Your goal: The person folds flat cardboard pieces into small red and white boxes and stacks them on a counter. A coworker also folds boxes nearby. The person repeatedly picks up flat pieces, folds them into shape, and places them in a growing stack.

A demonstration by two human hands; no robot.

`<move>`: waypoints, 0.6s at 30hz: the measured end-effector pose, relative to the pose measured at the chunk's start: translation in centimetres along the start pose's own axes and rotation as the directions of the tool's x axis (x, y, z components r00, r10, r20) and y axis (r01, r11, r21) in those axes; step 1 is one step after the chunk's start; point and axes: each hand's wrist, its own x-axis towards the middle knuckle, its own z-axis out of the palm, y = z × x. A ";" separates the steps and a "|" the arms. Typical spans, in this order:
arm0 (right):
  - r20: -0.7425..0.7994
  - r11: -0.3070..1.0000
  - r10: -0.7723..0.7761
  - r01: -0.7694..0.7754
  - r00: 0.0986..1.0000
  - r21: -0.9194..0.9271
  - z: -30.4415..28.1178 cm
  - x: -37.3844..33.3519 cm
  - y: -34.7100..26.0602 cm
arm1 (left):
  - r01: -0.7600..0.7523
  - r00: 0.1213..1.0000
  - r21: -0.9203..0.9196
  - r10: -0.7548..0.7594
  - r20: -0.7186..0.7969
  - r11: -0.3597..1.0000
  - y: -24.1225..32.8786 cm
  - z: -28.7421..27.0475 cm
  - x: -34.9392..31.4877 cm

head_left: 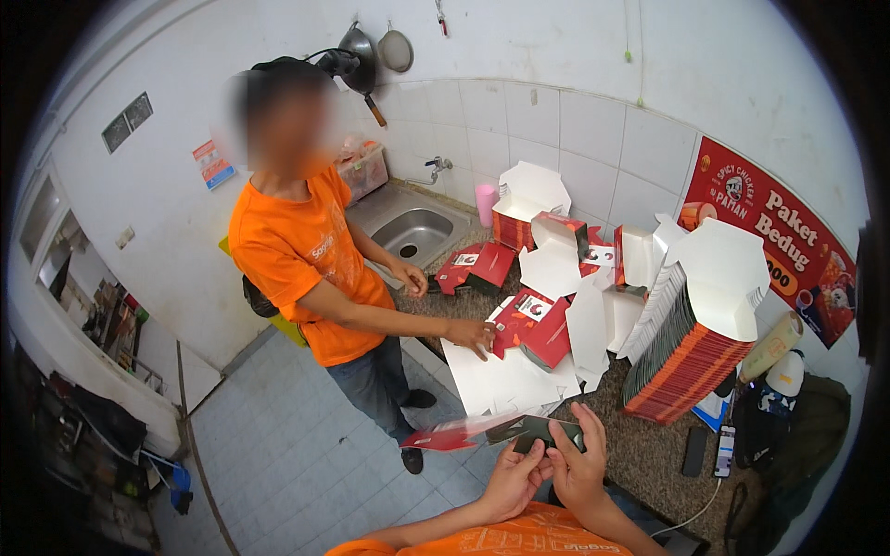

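Observation:
Between both my hands is a partly folded food carton [540,431], its red panel reaching out to the left and its dark panel under my thumbs. My left hand [513,481] grips the carton's lower edge, fingers closed. My right hand [581,456] pinches the dark panel at its right end. Just beyond lie flat white carton blanks [470,382]. A folded red carton [540,326] rests on them, and a co-worker's hand [471,335] touches its left side. To the right rises a tall stack of nested red cartons [688,363] with white insides.
A co-worker in an orange shirt [311,250] stands at the counter's left. Behind are a steel sink [409,233], a pink cup [486,204] and several opened cartons [547,246]. Two phones [725,451], one with a cable, and a dark bag [805,435] lie at the right.

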 end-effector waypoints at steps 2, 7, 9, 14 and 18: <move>0.054 0.990 0.018 -0.011 0.998 -0.140 0.5 -0.5 -0.1 | -0.072 0.997 0.128 0.067 0.042 0.989 -0.4 -0.8 0.3; 0.223 0.999 0.035 -0.040 0.974 0.020 -1.5 -0.8 -1.2 | -0.257 0.951 0.343 0.300 -0.078 0.903 -0.5 -0.9 0.9; 0.212 0.958 0.182 -0.222 0.960 0.182 -4.1 -1.2 0.4 | 0.086 0.989 0.459 -0.020 -0.147 0.884 2.3 -0.9 -0.4; 0.603 0.810 0.190 -0.470 0.775 0.349 -7.3 0.1 2.0 | -0.228 0.937 0.922 -0.186 0.295 0.313 3.8 -1.3 -3.2; 0.618 0.899 0.124 -0.352 0.777 0.262 -6.8 0.3 -0.5 | -0.201 0.976 0.923 -0.011 0.217 0.328 3.2 -1.3 -3.7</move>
